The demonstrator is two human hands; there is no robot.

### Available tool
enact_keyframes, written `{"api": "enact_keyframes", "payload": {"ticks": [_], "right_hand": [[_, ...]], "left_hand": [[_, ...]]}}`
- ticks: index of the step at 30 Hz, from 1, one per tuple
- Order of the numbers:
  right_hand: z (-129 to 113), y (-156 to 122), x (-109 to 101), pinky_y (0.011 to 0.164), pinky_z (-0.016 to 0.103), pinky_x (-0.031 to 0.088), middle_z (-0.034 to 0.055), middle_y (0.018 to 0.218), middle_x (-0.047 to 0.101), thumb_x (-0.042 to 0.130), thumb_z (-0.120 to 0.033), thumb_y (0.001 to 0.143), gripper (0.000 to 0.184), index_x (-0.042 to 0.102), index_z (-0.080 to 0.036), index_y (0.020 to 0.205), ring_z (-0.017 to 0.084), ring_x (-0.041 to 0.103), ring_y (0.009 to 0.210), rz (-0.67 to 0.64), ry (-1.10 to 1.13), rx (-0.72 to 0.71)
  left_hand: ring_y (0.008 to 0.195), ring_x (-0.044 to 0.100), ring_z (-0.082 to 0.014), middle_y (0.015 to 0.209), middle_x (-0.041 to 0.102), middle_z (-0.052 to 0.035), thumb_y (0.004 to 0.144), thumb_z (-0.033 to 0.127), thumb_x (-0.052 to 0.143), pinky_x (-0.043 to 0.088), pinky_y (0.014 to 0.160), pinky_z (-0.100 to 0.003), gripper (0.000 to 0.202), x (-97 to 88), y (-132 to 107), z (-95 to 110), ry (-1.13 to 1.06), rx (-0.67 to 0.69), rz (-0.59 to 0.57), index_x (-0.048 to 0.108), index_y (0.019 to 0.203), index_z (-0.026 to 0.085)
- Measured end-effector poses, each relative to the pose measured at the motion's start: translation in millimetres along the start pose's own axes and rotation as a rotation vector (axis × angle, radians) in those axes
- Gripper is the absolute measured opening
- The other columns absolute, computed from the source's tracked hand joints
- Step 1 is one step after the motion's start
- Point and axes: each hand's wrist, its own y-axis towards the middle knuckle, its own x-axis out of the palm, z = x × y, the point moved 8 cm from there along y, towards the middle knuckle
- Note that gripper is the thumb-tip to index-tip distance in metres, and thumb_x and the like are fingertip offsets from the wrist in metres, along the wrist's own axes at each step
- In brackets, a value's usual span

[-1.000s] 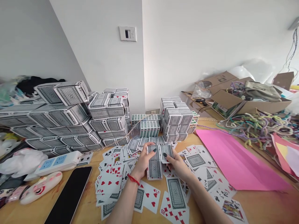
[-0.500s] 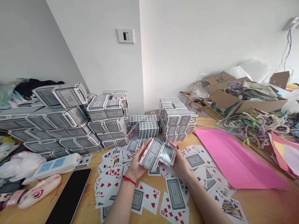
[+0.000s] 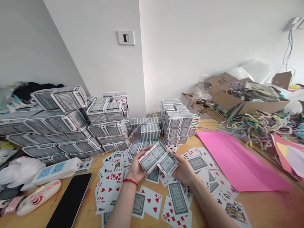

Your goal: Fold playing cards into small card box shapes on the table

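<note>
Over the middle of the desk, my left hand [image 3: 137, 168] is closed around the left side of a block folded from playing cards [image 3: 152, 157], its grey patterned backs facing up. My right hand [image 3: 183, 167] grips a playing card [image 3: 168, 163] that lies against the block's right side, back up. I cannot tell whether this card is joined to the block. Below both hands, loose playing cards are spread out, among them a five of hearts [image 3: 152, 201] and a face-down card [image 3: 178, 198].
Stacks of card blocks [image 3: 59, 123] rise at the left, with another stack [image 3: 177, 122] behind my hands. Green card boxes [image 3: 150, 132] stand between them. A phone [image 3: 71, 199] and power strip [image 3: 57, 171] lie left. Pink paper [image 3: 237, 164], tangled yarn [image 3: 258, 126] and a cardboard box [image 3: 251, 104] are right.
The card in my right hand has tilted, losing its glare, and now sits closer against the block. The block has turned slightly and shifted a little left in view.
</note>
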Motion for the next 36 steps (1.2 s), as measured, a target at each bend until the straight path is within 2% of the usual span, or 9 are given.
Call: {"api": "enact_keyframes", "payload": {"ticks": [3,6,11,14,19,26,36], "right_hand": [[2.7,-5.5,12.4,0.070,0.041,0.047,0.0055,0.105,0.059,0.041,-0.037,0.081,0.038,0.042,-0.028,0.119,0.021,0.060,0.083,-0.103,0.038,0.084],[2.5,-9.7,19.0,0.071,0.042,0.046,0.0051,0.111,0.056,0.041,-0.037,0.082,0.041,0.037,-0.032,0.122,0.021,0.060,0.086,-0.150,0.062,0.126],[-2.6,-5.7,6.7,0.075,0.035,0.046,0.0037,0.105,0.061,0.046,-0.030,0.081,0.037,0.043,-0.028,0.118,0.018,0.059,0.086,-0.056,0.083,0.034],[-2.2,-2.6,-2.0,0.076,0.032,0.045,0.0009,0.099,0.063,0.047,-0.028,0.081,0.031,0.049,-0.027,0.111,0.015,0.060,0.084,-0.008,0.082,0.007],[3.0,-1.6,-5.5,0.076,0.029,0.045,0.0018,0.090,0.066,0.046,-0.025,0.081,0.022,0.056,-0.020,0.100,0.015,0.061,0.082,-0.007,0.116,0.054],[14.0,-2.6,-2.0,0.076,0.035,0.046,0.0059,0.084,0.067,0.046,-0.034,0.081,0.025,0.057,-0.014,0.093,0.020,0.062,0.082,0.000,0.124,0.147],[16.2,-0.2,-4.4,0.066,0.033,0.050,0.0054,0.084,0.068,0.046,-0.037,0.082,0.027,0.055,-0.017,0.099,0.019,0.064,0.072,0.024,0.063,0.112]], "left_hand": [[0.070,0.063,-0.0202,0.093,0.064,-0.0105,0.078,0.023,0.046,0.052,0.055,-0.031,0.039,-5.6,1.0,0.2,0.018,-0.011,0.030,0.047,0.116,0.017],[0.071,0.063,-0.0213,0.093,0.064,-0.0112,0.078,0.025,0.045,0.051,0.055,-0.032,0.038,-7.2,0.4,-1.1,-0.001,-0.034,0.037,0.048,0.115,0.016],[0.075,0.063,-0.0237,0.086,0.066,-0.0107,0.079,0.030,0.044,0.050,0.062,-0.038,0.035,-6.1,-0.8,-12.4,-0.090,-0.154,-0.029,0.052,0.110,0.015],[0.076,0.063,-0.0247,0.083,0.067,-0.0099,0.079,0.032,0.044,0.050,0.061,-0.041,0.033,-4.0,-1.6,-16.4,-0.112,-0.214,-0.088,0.054,0.107,0.017],[0.079,0.062,-0.0216,0.093,0.065,-0.0086,0.081,0.025,0.041,0.051,0.063,-0.039,0.034,-0.2,-0.5,-8.7,-0.124,-0.156,-0.125,0.049,0.114,0.022],[0.070,0.063,-0.0197,0.086,0.067,-0.0088,0.078,0.026,0.045,0.052,0.059,-0.033,0.038,-7.8,-0.2,-15.7,-0.076,-0.220,0.008,0.050,0.115,0.018],[0.062,0.063,-0.0197,0.077,0.067,-0.0081,0.075,0.027,0.049,0.051,0.050,-0.030,0.037,-14.6,0.4,-21.6,-0.030,-0.257,0.133,0.050,0.111,0.016]]}}
